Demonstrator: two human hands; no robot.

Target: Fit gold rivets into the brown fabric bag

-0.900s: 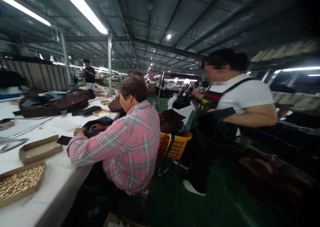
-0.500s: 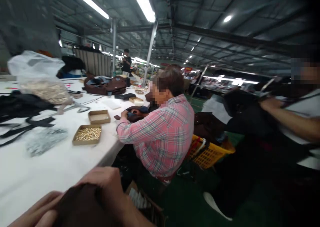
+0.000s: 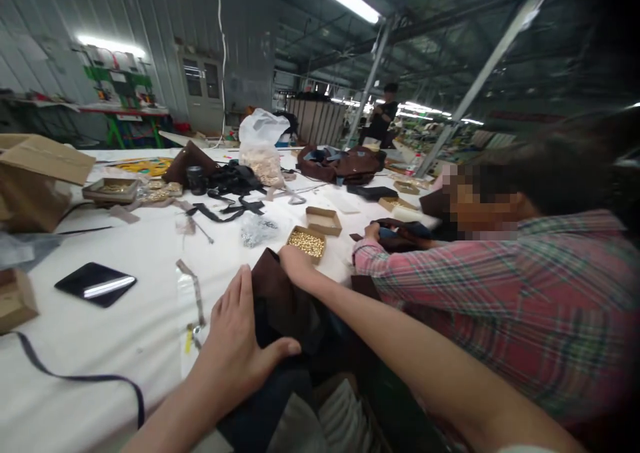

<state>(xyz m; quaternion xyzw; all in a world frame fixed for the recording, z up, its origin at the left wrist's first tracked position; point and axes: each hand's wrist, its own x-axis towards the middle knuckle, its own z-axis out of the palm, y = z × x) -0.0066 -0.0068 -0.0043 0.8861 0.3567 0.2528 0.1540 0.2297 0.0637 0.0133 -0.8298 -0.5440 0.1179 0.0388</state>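
Watching from afar through the head view, I find the brown piece (image 3: 273,290) between the two hands, at the near edge of the bench (image 3: 150,333). The left hand (image 3: 236,333) lies along its left side, fingers straight and thumb spread, so I read that grip as released, bracing rather than pinching. The right hand (image 3: 296,265) bends over at the right side, near the far corner; its fingertips are hidden, so I cannot tell whether that grip is clenched. The piece looks light to me, firm enough to stand in a peak, yet likely to fold if pushed; I doubt it is fragile or slippery. I judge a thumb-and-finger pinch on each side edge best, clear of the gold studs (image 3: 307,242) just beyond the right hand.
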